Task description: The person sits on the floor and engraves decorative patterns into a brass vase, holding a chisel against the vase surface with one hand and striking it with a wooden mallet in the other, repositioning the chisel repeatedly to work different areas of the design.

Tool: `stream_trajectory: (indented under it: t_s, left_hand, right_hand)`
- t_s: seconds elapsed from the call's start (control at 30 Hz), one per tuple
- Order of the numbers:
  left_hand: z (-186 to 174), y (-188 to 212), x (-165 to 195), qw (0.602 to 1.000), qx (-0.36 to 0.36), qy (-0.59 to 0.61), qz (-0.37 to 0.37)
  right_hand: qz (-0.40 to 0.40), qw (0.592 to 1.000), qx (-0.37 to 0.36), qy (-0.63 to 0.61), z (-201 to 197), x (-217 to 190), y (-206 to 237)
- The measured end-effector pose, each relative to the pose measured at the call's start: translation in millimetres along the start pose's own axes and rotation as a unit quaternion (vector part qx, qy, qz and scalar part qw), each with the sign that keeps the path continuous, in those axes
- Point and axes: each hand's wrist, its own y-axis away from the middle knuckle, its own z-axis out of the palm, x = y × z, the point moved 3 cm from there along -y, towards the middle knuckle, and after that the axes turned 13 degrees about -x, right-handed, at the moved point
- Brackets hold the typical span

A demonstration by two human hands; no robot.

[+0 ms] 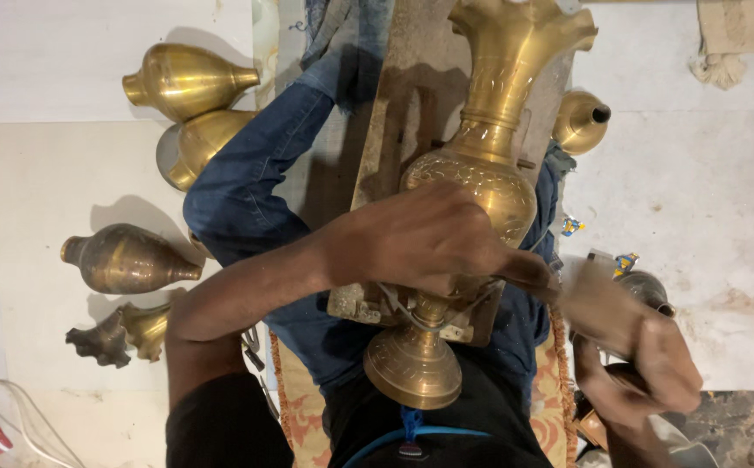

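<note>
**Hands engraving a brass vase on a lap board**

Head view. Left hand (pixel 420 238) is curling over the belly of the vase (pixel 481 173), fingers clenched around a thin tool whose tip is hidden under the palm; right hand (pixel 645 360) is gripping a blurred wooden mallet (pixel 598 303) just beside the left knuckles. Lying on its side along a wooden board (pixel 394 130), the vase is resting across the person's jeans (pixel 247 186), flared mouth pointing away and round foot (pixel 413 364) toward the body. A small clamp or bracket near the stem seems to be steadying it, though detail there is unclear.

Doing the step well probably means keeping the left wrist planted on the belly so the tool is not skating across the chased band, keeping mallet taps light and even, and turning the vase rather than the wrist as the line is advancing.

Around the work, several unfinished brass bodies (pixel 188 80) are lying on the pale floor (pixel 65 173) to the left, one (pixel 126 258) darker than the rest, and a small spouted piece (pixel 580 121) is sitting beyond the board at right.
</note>
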Motion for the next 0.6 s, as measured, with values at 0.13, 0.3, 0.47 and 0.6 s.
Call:
stream_trajectory:
  t_s: [0.13, 0.3, 0.47, 0.6]
  left_hand:
    - [-5, 5, 10, 0.994, 0.102, 0.010, 0.024]
    - [-1, 24, 13, 0.982, 0.180, 0.056, -0.015]
    - [23, 30, 14, 0.975, 0.177, 0.065, -0.121]
    - [39, 40, 21, 0.941, 0.285, 0.113, -0.146]
  right_hand:
    - [0.092, 0.989, -0.110, 0.042, -6, 6, -12]
    - [0.255, 0.948, -0.190, -0.016, -33, 23, -32]
    - [0.123, 0.940, -0.317, -0.033, -40, 23, -93]
    - [0.559, 0.702, -0.350, -0.269, -33, 28, -135]
